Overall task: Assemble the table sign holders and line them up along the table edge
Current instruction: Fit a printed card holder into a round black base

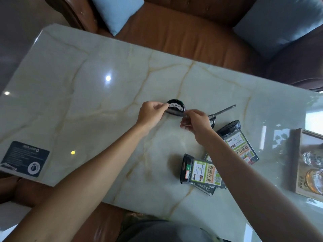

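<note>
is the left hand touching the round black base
Touching. The head view shows the left hand pinching the near-left rim of the round black base, fingertips overlapping its edge with no gap.

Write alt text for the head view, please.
Both hands, left hand and right hand, hold a round black sign base over the pale marble table. Two flat printed sign holders and a metal rod lie to the right.
</note>
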### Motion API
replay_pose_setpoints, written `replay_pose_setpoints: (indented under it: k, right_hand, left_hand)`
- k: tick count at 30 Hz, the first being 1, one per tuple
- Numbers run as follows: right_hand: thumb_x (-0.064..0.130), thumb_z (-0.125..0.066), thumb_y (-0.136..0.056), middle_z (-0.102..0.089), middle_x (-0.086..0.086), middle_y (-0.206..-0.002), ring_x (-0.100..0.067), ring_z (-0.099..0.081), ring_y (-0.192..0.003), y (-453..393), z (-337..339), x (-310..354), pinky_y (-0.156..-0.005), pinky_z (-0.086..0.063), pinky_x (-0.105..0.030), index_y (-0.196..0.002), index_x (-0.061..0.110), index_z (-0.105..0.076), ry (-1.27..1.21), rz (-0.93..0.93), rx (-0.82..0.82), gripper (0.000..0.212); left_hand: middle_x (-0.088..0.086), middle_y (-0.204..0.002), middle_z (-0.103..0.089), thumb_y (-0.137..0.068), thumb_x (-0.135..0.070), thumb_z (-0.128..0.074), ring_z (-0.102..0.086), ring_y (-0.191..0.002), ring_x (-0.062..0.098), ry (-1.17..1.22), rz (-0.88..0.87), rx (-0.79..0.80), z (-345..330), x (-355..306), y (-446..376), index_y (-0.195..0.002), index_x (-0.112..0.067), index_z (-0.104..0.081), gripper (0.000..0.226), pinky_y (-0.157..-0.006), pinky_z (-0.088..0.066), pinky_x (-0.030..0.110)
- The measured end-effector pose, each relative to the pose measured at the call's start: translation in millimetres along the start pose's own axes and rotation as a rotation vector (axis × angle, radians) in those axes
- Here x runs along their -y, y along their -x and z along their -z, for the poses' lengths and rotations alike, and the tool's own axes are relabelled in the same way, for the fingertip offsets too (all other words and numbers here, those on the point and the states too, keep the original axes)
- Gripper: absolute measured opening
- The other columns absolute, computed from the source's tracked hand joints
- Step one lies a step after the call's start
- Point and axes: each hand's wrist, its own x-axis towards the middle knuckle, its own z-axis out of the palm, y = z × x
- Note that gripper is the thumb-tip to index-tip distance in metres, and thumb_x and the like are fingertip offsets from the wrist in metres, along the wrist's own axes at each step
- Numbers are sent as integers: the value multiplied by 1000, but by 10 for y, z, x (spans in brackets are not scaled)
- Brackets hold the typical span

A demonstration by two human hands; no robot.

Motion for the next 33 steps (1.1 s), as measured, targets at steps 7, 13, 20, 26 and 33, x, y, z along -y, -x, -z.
replay_pose_setpoints:
  k: [7,13,20,26,33]
  right_hand:
    - [41,-40,-105,-63,-6,-122,-31,-71,-94,57,2,17,-83,-58,-45,-115,22,-62,-102,46,94,30]
    - [33,-47,-104,-55,-3,-134,-27,-67,-105,123,76,-20,-92,-55,-44,-154,29,-29,47,109,159,54]
    - [21,-59,-99,-69,-3,-103,-23,-71,-89,364,478,-502,-75,-57,-36,-133,7,-57,276,157,156,37]
    - [12,-65,-94,-73,-9,-91,-20,-69,-78,678,991,-1165,-71,-57,-38,-108,8,-68,233,75,-17,15]
    - [12,-69,-89,-71,-11,-78,-21,-67,-71,974,1232,-1904,-74,-59,-43,-86,8,-70,-9,-154,-218,5]
  left_hand:
    - [-10,-89,-72,-78,-54,-61,-72,-88,16,-4,-59,50,-82,-161,-54,-114,-25,-71,47,-92,-57,43]
    - [-6,-93,-71,-89,-37,-62,-71,-95,19,-156,-91,118,-104,-253,-73,-131,-30,-57,42,-87,-56,35]
    - [-7,-103,-71,-74,-47,-66,-67,-98,16,-277,52,109,-406,80,180,-119,-17,-63,54,-88,-53,32]
    - [4,-116,-70,-86,-33,-72,-65,-103,16,-521,-102,474,-991,340,601,-118,-16,-68,37,-87,-46,23]
    - [7,-131,-64,-88,-31,-71,-60,-118,24,-844,-244,776,-1470,499,860,-129,-15,-61,46,-99,-49,36]
